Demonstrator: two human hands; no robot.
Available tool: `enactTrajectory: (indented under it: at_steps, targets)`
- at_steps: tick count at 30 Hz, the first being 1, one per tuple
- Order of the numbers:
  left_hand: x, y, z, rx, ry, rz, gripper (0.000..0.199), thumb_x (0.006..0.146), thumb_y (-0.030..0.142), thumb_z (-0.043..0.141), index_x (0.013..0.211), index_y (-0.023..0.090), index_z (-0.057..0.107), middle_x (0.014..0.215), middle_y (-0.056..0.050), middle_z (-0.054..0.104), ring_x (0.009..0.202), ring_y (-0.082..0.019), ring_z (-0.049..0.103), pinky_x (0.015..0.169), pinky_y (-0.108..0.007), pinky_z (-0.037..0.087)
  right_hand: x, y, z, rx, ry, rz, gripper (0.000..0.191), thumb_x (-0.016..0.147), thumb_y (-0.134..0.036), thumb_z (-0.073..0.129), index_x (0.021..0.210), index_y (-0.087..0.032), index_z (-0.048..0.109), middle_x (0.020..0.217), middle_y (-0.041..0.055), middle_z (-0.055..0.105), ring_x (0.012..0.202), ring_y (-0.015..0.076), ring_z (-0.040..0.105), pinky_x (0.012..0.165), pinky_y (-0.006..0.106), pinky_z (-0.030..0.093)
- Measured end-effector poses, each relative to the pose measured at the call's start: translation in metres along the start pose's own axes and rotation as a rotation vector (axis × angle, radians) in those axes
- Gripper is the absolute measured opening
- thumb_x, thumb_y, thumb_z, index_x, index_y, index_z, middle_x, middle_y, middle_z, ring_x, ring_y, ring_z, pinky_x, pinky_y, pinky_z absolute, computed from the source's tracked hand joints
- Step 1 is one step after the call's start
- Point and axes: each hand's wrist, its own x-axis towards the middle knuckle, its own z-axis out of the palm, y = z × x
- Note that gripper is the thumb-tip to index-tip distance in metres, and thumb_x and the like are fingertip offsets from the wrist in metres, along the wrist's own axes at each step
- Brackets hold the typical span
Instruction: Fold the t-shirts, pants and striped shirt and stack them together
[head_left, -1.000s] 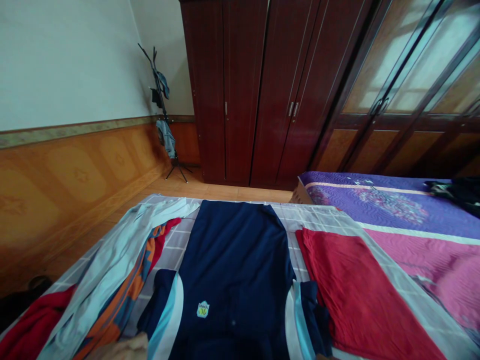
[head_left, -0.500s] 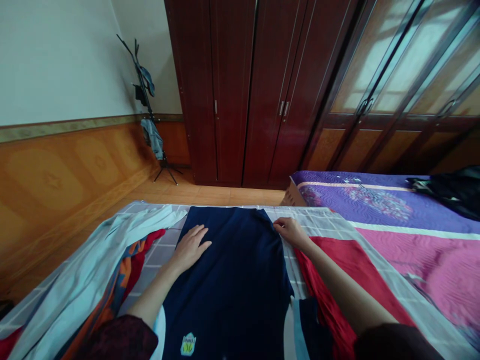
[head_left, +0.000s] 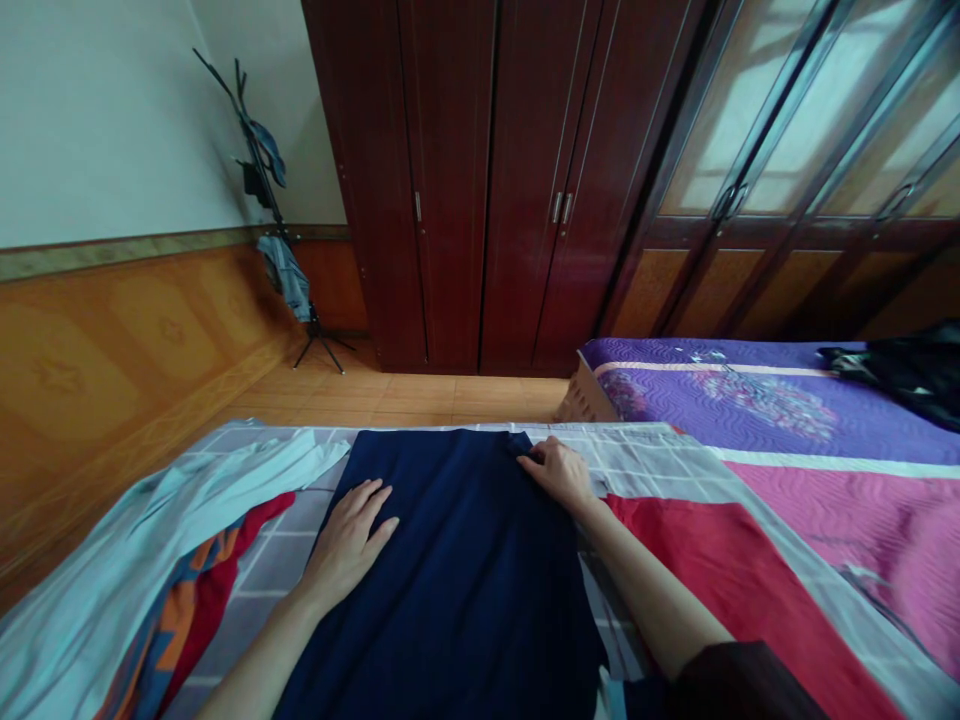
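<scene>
The person's left hand point(head_left: 346, 545) lay flat and open on a navy shirt point(head_left: 450, 580), fingers spread and gripping nothing. The right hand point(head_left: 559, 475) rested at the shirt's far corner with its fingers bunched at the edge, though whether they were pinching the cloth could not be told. The shirt lay smooth and flat along the middle of a bed, its far edge close to the end of the grey checked sheet point(head_left: 645, 455) and its near part running out of view. A pale blue and orange garment point(head_left: 97, 620) lay to its left, and a red cloth point(head_left: 720, 570) lay to its right. Beyond the red cloth was a second bed with a purple and pink quilt point(head_left: 750, 400), dark clothes point(head_left: 900, 370) heaped at its far side. Past the wooden floor point(head_left: 420, 395) stood a dark red wardrobe point(head_left: 450, 200), with a coat rack point(head_left: 274, 190) hung with clothes in the corner beside it.
</scene>
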Motion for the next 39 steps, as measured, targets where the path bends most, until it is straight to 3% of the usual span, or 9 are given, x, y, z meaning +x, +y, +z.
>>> enactTrajectory:
  at_steps: [3,9,12,15,19,24,30,34,39]
  targets:
    - [0.000,-0.001,0.000,-0.011,0.006,-0.006,0.045,0.090,0.043,0.042,0.127,0.018,0.053,0.134,-0.008,0.049,0.127,-0.024,0.041,0.108,-0.043,0.034,0.002,0.002,0.001,-0.002,0.005,0.035,0.023,0.083,-0.039,0.053,0.089,-0.023,0.069,0.095,0.0048,0.067,0.088,0.0192,0.062,0.071,0.025,0.040]
    - [0.003,-0.007,0.002,-0.012,0.048,-0.044,0.046,0.091,0.044,0.040,0.125,0.016,0.053,0.134,-0.010,0.050,0.128,-0.025,0.041,0.108,-0.044,0.033,0.014,0.025,-0.006,-0.030,0.059,0.235,0.030,0.085,-0.036,0.043,0.087,-0.020,0.069,0.084,0.0096,0.069,0.080,0.0242,0.064,0.061,0.029,0.040]
    - [0.004,-0.010,0.005,0.024,0.057,-0.076,0.047,0.091,0.043,0.039,0.125,0.014,0.054,0.134,-0.012,0.050,0.129,-0.025,0.040,0.109,-0.044,0.032,0.010,0.026,-0.007,-0.040,0.102,0.194,0.031,0.087,-0.036,0.042,0.097,-0.020,0.067,0.089,0.0089,0.068,0.083,0.0238,0.063,0.066,0.030,0.041]
    - [0.002,-0.011,0.007,0.078,0.048,-0.091,0.050,0.090,0.045,0.039,0.126,0.014,0.054,0.136,-0.013,0.048,0.131,-0.028,0.036,0.110,-0.046,0.028,0.002,0.020,-0.005,-0.060,0.168,0.084,0.035,0.089,-0.035,0.042,0.116,-0.020,0.058,0.107,0.0095,0.064,0.098,0.0232,0.059,0.077,0.031,0.041]
    - [0.005,-0.014,0.004,0.081,0.052,-0.175,0.053,0.089,0.047,0.039,0.130,0.014,0.050,0.139,-0.014,0.044,0.131,-0.029,0.037,0.108,-0.046,0.030,0.000,0.017,0.000,-0.089,0.206,-0.002,0.033,0.089,-0.037,0.047,0.113,-0.018,0.060,0.105,0.0109,0.062,0.101,0.0249,0.055,0.083,0.032,0.039]
    - [0.041,-0.028,-0.016,0.084,0.039,-0.370,0.048,0.089,0.039,0.042,0.126,0.009,0.050,0.129,-0.015,0.053,0.122,-0.023,0.047,0.103,-0.034,0.037,0.008,0.026,0.006,-0.088,0.246,0.006,0.035,0.092,-0.038,0.041,0.102,-0.015,0.065,0.097,0.0118,0.063,0.097,0.0253,0.055,0.084,0.033,0.039]
    - [0.095,-0.044,-0.017,0.151,-0.009,-0.577,0.033,0.085,0.041,0.048,0.102,0.016,0.062,0.104,-0.015,0.066,0.096,-0.029,0.062,0.078,-0.036,0.047,0.011,0.033,0.007,-0.074,0.247,-0.001,0.031,0.087,-0.038,0.048,0.092,-0.016,0.069,0.096,0.0106,0.062,0.097,0.0255,0.053,0.085,0.033,0.039]
    - [0.109,-0.052,-0.010,0.147,-0.024,-0.672,0.027,0.087,0.042,0.046,0.093,0.022,0.063,0.098,-0.010,0.069,0.091,-0.028,0.064,0.069,-0.033,0.046,0.012,0.035,0.008,-0.072,0.237,-0.015,0.027,0.083,-0.037,0.052,0.089,-0.017,0.069,0.095,0.0098,0.062,0.096,0.0260,0.051,0.085,0.034,0.039]
    - [0.113,-0.059,-0.006,0.155,0.014,-0.729,0.032,0.090,0.044,0.037,0.100,0.022,0.059,0.098,-0.010,0.069,0.091,-0.028,0.064,0.066,-0.033,0.045,0.017,0.037,0.012,-0.054,0.239,0.004,0.023,0.086,-0.032,0.048,0.083,-0.019,0.067,0.094,0.0082,0.062,0.096,0.0246,0.051,0.081,0.033,0.040]
